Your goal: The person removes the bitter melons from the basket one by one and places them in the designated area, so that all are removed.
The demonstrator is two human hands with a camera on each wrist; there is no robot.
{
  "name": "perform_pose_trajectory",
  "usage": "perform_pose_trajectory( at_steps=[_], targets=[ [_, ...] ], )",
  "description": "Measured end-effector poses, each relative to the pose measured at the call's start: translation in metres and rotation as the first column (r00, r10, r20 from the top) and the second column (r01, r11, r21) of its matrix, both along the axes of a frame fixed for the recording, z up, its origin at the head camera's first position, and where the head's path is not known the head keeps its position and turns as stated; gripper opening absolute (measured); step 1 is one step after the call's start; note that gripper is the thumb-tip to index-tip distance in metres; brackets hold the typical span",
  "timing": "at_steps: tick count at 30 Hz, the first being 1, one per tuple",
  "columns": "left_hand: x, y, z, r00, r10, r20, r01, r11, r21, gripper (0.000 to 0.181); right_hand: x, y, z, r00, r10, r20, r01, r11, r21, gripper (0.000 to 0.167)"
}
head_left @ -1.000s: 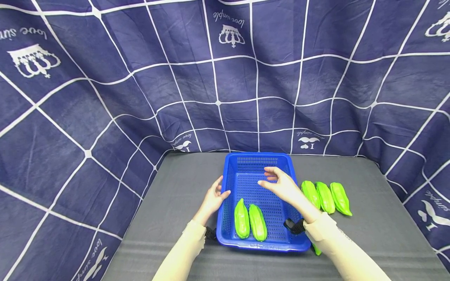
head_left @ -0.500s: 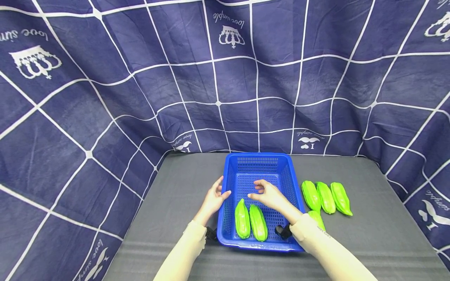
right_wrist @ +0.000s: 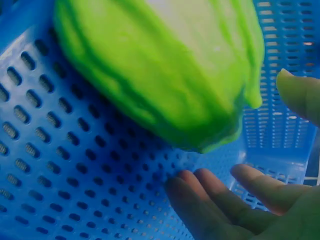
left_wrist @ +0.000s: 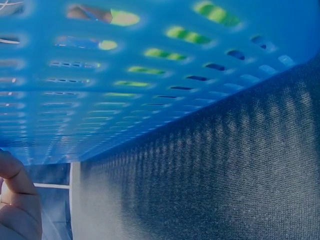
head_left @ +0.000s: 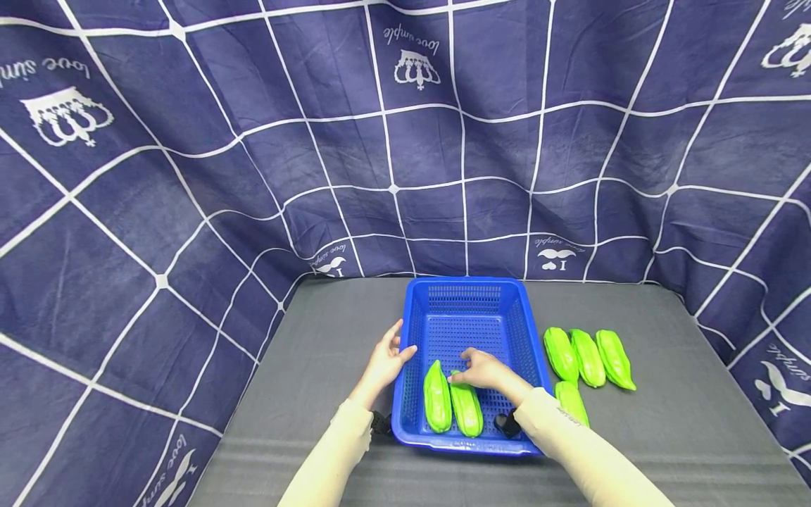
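Two green ridged vegetables lie side by side in the near part of a blue perforated basket (head_left: 469, 446), the left one (head_left: 437, 405) and the right one (head_left: 467, 412). Over the far end of the right one is the right hand (head_left: 484, 370), thumb and fingers apart; in the right wrist view that vegetable (right_wrist: 165, 65) is beside the spread fingers (right_wrist: 220, 195), not gripped. The left hand (head_left: 384, 360) holds the basket's left wall, thumb over the rim and fingers outside. In the left wrist view, part of the left hand (left_wrist: 17, 200) shows beside the basket wall (left_wrist: 125, 115).
Right of the basket, three green vegetables (head_left: 560, 354), (head_left: 588, 358), (head_left: 614, 359) lie in a row on the grey table (head_left: 304, 338). A fourth (head_left: 571, 403) lies nearer, partly behind the right sleeve. A blue checked cloth (head_left: 342, 141) hangs behind.
The right hand has moved left and nearer, from over the basket's middle to the far end of the right vegetable. The left hand stays at the rim. More of the vegetable by the right sleeve shows.
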State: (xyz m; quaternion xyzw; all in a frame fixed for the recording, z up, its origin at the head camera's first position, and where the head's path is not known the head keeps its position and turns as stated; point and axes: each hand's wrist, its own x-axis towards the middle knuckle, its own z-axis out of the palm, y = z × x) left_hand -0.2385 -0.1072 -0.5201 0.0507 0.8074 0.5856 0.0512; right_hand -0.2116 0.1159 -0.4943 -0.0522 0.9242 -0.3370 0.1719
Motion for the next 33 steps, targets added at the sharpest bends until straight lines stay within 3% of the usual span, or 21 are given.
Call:
perform_pose_trajectory(
  at_steps=[19, 28, 33],
  targets=[
    [0.0, 0.0, 0.001, 1.0, 0.005, -0.005, -0.005, 1.0, -0.028, 0.067, 0.005, 0.003, -0.01, 0.999, 0.011, 0.031, -0.014, 0.997, 0.075, 0.061],
    [0.002, 0.0, 0.0, 1.0, -0.002, -0.009, 0.002, 1.0, -0.017, 0.068, -0.001, 0.006, -0.022, 0.999, 0.029, 0.038, -0.031, 0.998, 0.051, 0.065],
    [0.001, 0.0, 0.0, 1.0, -0.004, -0.011, 0.004, 1.0, -0.021, 0.068, 0.0, 0.005, -0.022, 0.996, -0.02, 0.092, 0.023, 0.999, -0.032, 0.064]
  ],
)
